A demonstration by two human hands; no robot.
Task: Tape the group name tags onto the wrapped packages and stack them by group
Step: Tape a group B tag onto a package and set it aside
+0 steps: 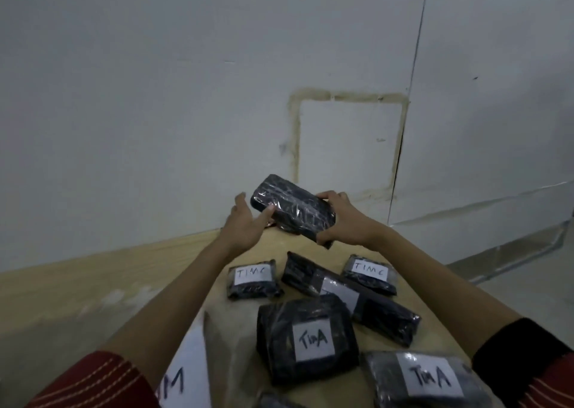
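Reaching forward with both arms, nearly straight, toward the far end of the table [93,283]. Gripping the held package [289,199] with the right hand [337,218]: fingers curled over the far long edge, thumb hooked round the near right corner. Meeting the same package from the left with the left hand [245,224]: fingers straight and spread, pointing up and away, clear of the wrap, only the thumb laid on the near edge. Black under shiny clear film, tilted with the far left end highest, up over the table's far end; cannot tell whether the lowest corner touches the wood.

Nearer, lying flat on the light wood: the left TIM C package [253,280] and the right TIM C package [369,275], 2 small ones well apart. Between them, set slantwise, the long package [385,317], its white tag too blurred to read. Butted against its near side, the TIM A package [307,339]. At the near right, the 2nd TIM A package [425,379]. At the near left, a white sheet [189,354] marked with a large dark "M". Red sleeve [93,382] on the left arm, black cuff [521,345] on the right.

Behind the table, a white wall [155,96] bearing a yellowish rectangular outline [295,134] and a thin vertical seam. To the right, grey floor [528,283].
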